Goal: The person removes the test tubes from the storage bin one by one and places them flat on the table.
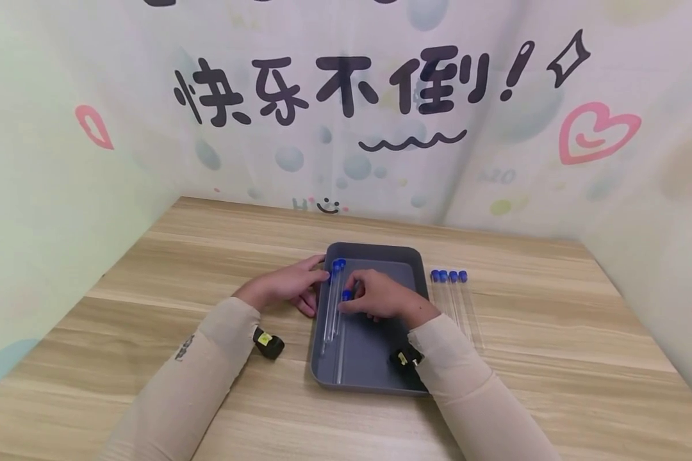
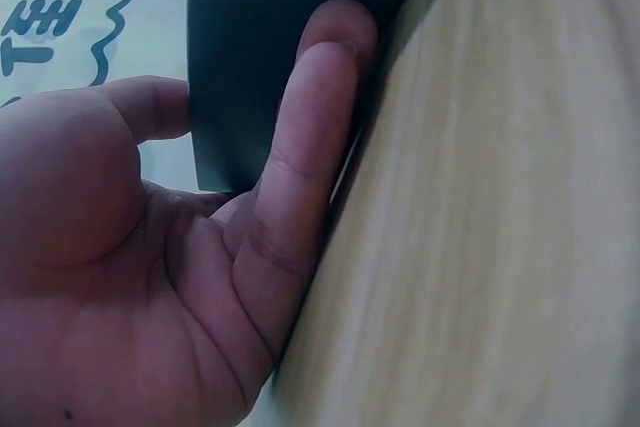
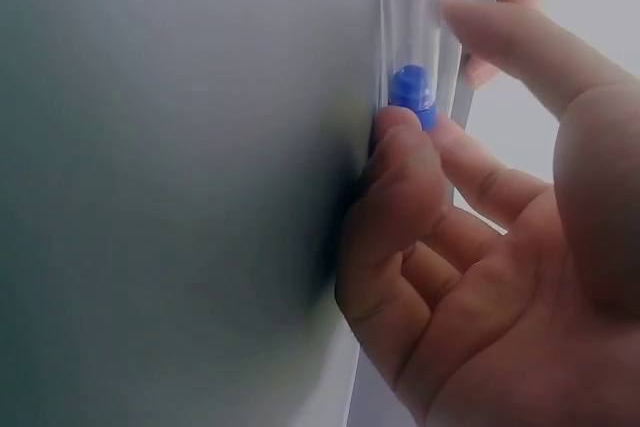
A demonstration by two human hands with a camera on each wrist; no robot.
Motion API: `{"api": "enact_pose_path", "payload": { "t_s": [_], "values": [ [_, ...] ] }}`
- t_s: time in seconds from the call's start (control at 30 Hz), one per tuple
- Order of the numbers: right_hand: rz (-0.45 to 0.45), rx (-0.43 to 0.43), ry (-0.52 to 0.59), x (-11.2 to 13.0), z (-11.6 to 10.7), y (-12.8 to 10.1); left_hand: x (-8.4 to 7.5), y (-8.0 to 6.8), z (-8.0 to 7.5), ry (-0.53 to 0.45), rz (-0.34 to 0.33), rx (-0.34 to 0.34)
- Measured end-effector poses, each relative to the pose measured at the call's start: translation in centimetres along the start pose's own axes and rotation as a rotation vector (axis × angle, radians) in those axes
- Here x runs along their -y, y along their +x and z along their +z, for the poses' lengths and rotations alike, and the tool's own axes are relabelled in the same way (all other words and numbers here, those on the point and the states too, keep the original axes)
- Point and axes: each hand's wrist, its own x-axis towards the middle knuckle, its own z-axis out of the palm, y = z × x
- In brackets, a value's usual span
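Your right hand (image 1: 380, 299) pinches blue-capped tube (image 1: 343, 326) at tray's (image 1: 380, 253) left wall, beside two tubes already laid there. Left hand (image 1: 291, 287), fingers straight, braces tray's outer left edge. Four tubes (image 1: 450, 294) wait on table (image 1: 553, 320) (right of tray); roughly halfway.

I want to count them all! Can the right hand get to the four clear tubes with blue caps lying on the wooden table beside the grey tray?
Probably yes. The four clear tubes with blue caps lie just past the grey tray wall, near the right hand, with nothing between.
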Motion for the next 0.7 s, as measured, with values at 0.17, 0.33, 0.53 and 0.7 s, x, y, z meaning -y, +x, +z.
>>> {"api": "enact_pose_path", "payload": {
  "t_s": [0.17, 0.33, 0.53, 0.7],
  "values": [
    [-0.011, 0.005, 0.022, 0.20, -0.02, -0.22, 0.06, 0.02, 0.04, -0.004, 0.004, 0.004],
    [-0.022, 0.006, 0.064, 0.25, -0.01, -0.25, -0.02, -0.06, 0.04, 0.003, 0.001, 0.002],
    [-0.068, 0.009, 0.131, 0.04, 0.11, -0.21, 0.03, 0.01, 0.09, 0.004, 0.002, -0.002],
    [-0.122, 0.017, 0.190, -0.18, 0.22, -0.09, 0.08, 0.19, 0.16, -0.001, 0.000, -0.005]
  ]
}}
